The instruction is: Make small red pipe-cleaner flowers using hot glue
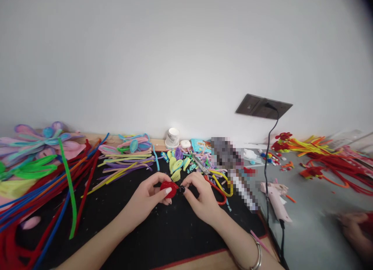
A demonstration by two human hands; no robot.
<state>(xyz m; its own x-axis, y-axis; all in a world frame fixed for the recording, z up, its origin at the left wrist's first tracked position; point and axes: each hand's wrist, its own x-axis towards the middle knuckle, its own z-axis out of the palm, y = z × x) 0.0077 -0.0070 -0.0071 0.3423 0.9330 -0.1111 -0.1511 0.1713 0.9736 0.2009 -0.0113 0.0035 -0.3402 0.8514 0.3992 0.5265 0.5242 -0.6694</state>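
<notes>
Above black mat [140, 239] | our left grip [148, 194] clamps red piece [174, 189], likely steadying it | right grip [204, 198] pinches black bead [182, 189]

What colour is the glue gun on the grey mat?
Pale pink, clearest in the head view.

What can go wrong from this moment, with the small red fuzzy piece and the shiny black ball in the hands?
The shiny black ball, pinched in the right hand's fingertips, might slip and be hard to spot on the black mat.

The silver metal bracelet is near the thin black cord; it might snag.

The left hand might squash the small red fuzzy piece if its grip tightens.
</notes>
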